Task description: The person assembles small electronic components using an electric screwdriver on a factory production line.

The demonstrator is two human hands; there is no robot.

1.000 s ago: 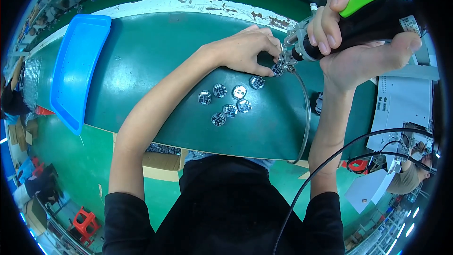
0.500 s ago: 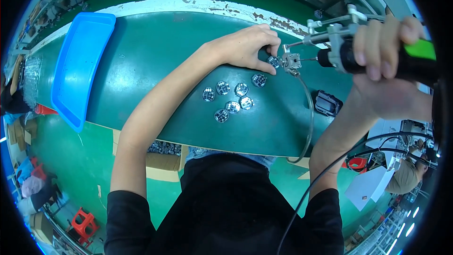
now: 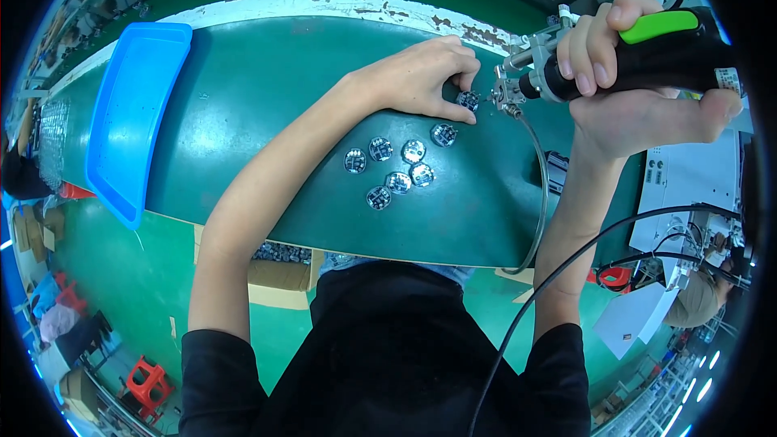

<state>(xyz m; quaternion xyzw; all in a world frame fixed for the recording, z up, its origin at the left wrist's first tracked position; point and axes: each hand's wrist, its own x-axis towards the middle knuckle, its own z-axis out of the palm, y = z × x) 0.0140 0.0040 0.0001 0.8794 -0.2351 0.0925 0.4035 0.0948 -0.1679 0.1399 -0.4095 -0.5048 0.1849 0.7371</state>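
Between the thumb and fingers of my left hand (image 3: 425,81) is a small round part with a circuit-like face (image 3: 468,99), held at the table surface. My right hand (image 3: 619,85) wraps round a black electric screwdriver (image 3: 680,53) with a green lever. The screwdriver's front end meets a metal nozzle block (image 3: 508,94), just right of the round part and apart from it. A clear tube (image 3: 543,194) curves down from that block. Several similar round parts (image 3: 397,183) lie loose on the green table, nearer me than my left hand.
A blue tray (image 3: 101,133) stands at the table's left end. A dark, boxy object (image 3: 557,171) lies partly behind my right forearm. A black cable (image 3: 558,279) loops across the right side. An open cardboard box of small parts (image 3: 279,275) sits below the table's front edge.
My right hand and the screwdriver have moved left, bringing the screwdriver's front up to the nozzle block. The block has shifted slightly right and away from me. My left hand has hardly moved.
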